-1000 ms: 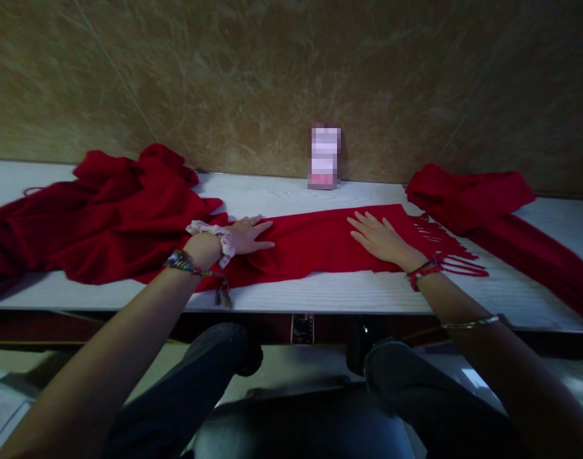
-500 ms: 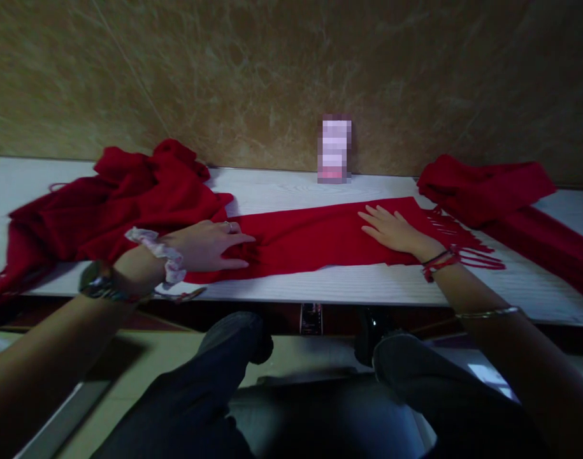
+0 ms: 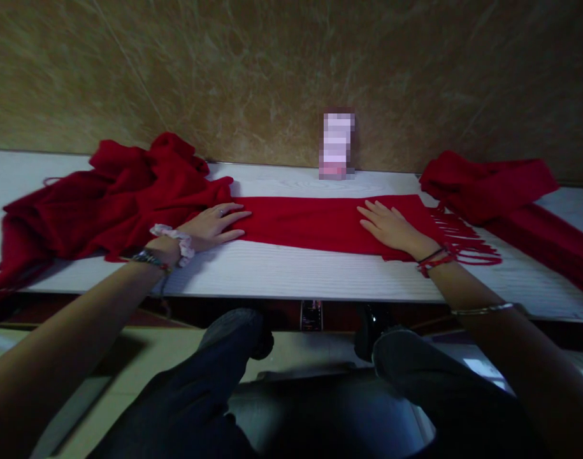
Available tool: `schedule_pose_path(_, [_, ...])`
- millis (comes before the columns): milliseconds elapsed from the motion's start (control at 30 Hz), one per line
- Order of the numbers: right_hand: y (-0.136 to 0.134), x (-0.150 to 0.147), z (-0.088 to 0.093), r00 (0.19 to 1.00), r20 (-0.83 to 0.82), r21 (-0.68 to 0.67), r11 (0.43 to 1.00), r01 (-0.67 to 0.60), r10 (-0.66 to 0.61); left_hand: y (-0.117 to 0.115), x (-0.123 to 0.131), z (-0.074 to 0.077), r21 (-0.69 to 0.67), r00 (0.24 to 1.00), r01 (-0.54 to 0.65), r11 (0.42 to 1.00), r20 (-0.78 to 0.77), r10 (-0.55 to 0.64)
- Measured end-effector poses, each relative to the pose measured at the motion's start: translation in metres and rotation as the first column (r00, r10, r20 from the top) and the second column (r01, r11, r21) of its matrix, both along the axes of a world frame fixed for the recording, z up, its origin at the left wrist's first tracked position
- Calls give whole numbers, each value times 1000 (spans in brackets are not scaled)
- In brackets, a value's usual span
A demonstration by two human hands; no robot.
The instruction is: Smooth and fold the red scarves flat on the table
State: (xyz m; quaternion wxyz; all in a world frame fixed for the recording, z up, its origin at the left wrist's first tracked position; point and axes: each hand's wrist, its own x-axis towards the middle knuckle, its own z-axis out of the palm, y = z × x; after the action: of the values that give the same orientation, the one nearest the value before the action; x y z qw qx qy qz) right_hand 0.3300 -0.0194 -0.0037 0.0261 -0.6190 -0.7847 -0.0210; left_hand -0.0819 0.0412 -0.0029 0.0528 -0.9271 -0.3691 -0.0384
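Note:
A red fringed scarf (image 3: 301, 223) lies as a flat strip across the middle of the white wood-grain surface, its tassels spread toward the right. My left hand (image 3: 215, 224) rests on the strip's left end with fingers spread, beside a rumpled heap of red cloth (image 3: 129, 197). Near the fringed end, my right hand (image 3: 389, 228) lies palm down on the scarf, fingers apart. Whether the heap and the strip are one piece is hard to tell.
Another folded red cloth (image 3: 492, 188) lies at the right, reaching past the fringe. A pixelated upright object (image 3: 337, 146) stands against the brown marbled wall (image 3: 272, 76). The white surface's front edge (image 3: 281, 294) runs above my knees.
My left hand has moved away from me and slightly left, its fingers more spread. Wrinkles beside it have smoothed, and the strip's near edge is straighter. My right hand stays nearly in place.

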Motion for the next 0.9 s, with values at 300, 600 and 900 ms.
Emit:
schedule_pose_path(300, [3, -3, 5, 994, -96, 134, 990, -41, 54, -5, 19, 24, 126, 998, 2, 992, -66, 6])
schedule_pose_path(600, [-10, -72, 25, 817, -182, 108, 837, -537, 548, 2, -9, 31, 254, 974, -12, 967, -216, 69])
schedule_pose_path(900, [-6, -88, 18, 790, -146, 90, 804, -588, 595, -16, -9, 52, 307, 985, -39, 951, -151, 89])
